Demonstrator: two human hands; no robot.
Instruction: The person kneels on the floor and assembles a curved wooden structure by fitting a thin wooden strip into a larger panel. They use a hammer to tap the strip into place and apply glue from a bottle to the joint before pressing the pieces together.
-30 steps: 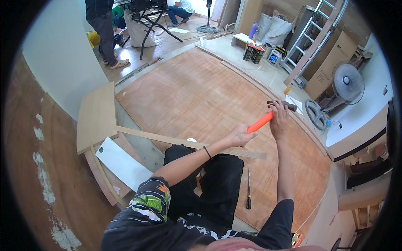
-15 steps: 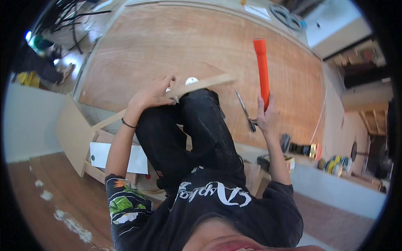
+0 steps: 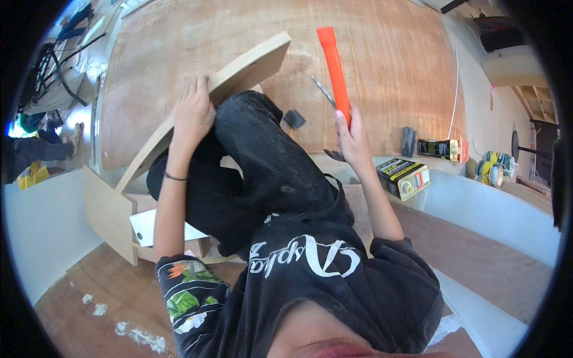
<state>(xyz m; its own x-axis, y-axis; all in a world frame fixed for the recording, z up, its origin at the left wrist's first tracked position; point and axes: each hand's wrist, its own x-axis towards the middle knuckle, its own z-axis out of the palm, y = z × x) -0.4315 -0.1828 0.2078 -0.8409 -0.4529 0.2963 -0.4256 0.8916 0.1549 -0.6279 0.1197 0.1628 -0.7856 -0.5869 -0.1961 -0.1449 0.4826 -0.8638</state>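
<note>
Two hands | left hand [image 3: 192, 113] grip grasping board [image 3: 239, 71] | right hand [image 3: 352, 138] grip grasping orange handle [image 3: 333, 62]

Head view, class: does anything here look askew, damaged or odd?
The wooden strip under the left hand lies slanted across the person's knee, one end raised off the plywood sheet. White flecks dot the floor. Nothing looks broken.

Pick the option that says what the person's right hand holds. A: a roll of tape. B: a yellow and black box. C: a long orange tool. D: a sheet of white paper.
C: the right hand is closed around the lower end of the long orange tool, which points up over the plywood sheet, while the left hand rests on the pale wooden plank.
</note>
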